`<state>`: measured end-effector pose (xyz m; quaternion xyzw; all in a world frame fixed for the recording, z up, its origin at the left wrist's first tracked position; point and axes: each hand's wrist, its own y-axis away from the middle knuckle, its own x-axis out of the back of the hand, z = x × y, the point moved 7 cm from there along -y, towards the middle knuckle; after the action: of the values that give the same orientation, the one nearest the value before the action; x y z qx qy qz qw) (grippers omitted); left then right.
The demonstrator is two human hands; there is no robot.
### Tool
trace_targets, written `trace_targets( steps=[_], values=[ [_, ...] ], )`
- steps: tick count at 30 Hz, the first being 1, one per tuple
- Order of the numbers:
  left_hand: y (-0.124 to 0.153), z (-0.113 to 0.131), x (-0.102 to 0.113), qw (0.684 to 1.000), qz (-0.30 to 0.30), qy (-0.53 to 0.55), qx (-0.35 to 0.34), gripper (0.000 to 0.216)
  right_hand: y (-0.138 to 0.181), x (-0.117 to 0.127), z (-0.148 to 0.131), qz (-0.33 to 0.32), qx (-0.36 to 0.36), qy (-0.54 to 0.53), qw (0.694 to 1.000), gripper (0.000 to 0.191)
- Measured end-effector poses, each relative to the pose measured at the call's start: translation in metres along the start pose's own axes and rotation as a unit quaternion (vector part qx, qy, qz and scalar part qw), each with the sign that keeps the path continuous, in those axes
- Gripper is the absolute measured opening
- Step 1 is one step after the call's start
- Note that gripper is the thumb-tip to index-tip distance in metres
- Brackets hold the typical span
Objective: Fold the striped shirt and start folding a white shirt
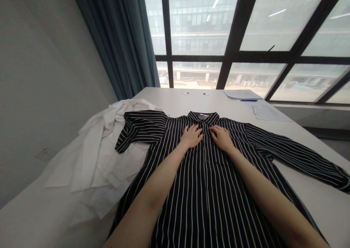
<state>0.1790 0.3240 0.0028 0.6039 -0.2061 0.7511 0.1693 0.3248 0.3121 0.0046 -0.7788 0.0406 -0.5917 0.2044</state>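
A black shirt with thin white stripes [191, 189] lies front side up, its collar [203, 117] pointing away from me. My left hand [192, 136] rests on the chest just left of the button placket, fingers spread. On the other side of the placket lies my right hand [221, 137], its fingers bent a little and touching the cloth. The left sleeve [144, 126] is folded back on itself and overlaps white cloth. Stretched out to the right is the other sleeve [295, 155], reaching the picture's edge. The hem is outside the view.
Crumpled white garments [109, 149] cover the table's left side. At the far right are paper sheets [269, 111] and a blue pen [248, 100] on the white table [169, 98]. A blue curtain [128, 40] and large windows [199, 22] stand behind it.
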Motion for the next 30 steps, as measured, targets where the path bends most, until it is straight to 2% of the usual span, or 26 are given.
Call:
trace_targets(
  steps=[4, 8, 14, 22, 27, 30],
  values=[
    [0.005, 0.004, 0.006, 0.999, 0.032, 0.02, -0.019, 0.05, 0.005, 0.002, -0.007, 0.005, 0.051, -0.005, 0.999, 0.038],
    [0.002, 0.004, 0.003, 0.999, 0.013, 0.028, -0.037, 0.053, 0.008, 0.003, -0.018, -0.009, 0.108, -0.009, 0.994, 0.038],
    [-0.016, -0.003, 0.004, 1.0, 0.004, 0.016, -0.008, 0.053, 0.012, 0.011, -0.036, -0.027, 0.159, -0.016, 0.987, 0.035],
    [-0.035, -0.005, -0.007, 0.998, -0.065, 0.008, -0.002, 0.054, 0.011, 0.011, -0.039, -0.075, 0.152, -0.035, 0.985, 0.038],
    [-0.039, -0.009, -0.007, 0.996, -0.089, 0.004, 0.005, 0.055, 0.011, 0.005, -0.03, -0.135, 0.16, -0.063, 0.976, 0.043],
    [-0.04, -0.01, -0.006, 0.996, -0.09, -0.001, 0.008, 0.056, 0.021, 0.0, -0.029, -0.19, 0.155, -0.054, 0.968, 0.054]
  ],
)
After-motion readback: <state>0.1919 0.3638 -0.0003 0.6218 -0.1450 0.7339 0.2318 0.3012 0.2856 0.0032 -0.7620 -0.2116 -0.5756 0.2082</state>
